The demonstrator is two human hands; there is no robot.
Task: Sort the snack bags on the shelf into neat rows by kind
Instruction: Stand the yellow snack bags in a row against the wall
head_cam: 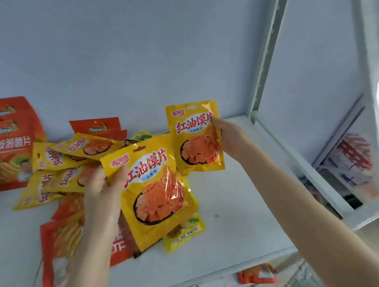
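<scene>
The right hand (230,138) pinches the upright yellow bag (195,140) at its right edge. The thumb lies on the printed front, and the other fingers are hidden behind the bag. This bag is just to the left of the hand. Its long axis stands nearly straight up, the hanging hole is at the top, and the print faces the person. I cannot tell if its lower edge touches the shelf (233,207).

The left hand (102,194) grips the tilted yellow bag (156,190) of the same kind at its left edge, with the thumb on the front. This bag is to the right of that hand, above the pile of bags (69,165), and its top leans to the left.

The bare part of the shelf is below the right hand and well apart from the pile, so I judge that the right hand is the nearer one to begin a row there. The tilted bag probably needs to be turned upright first.
</scene>
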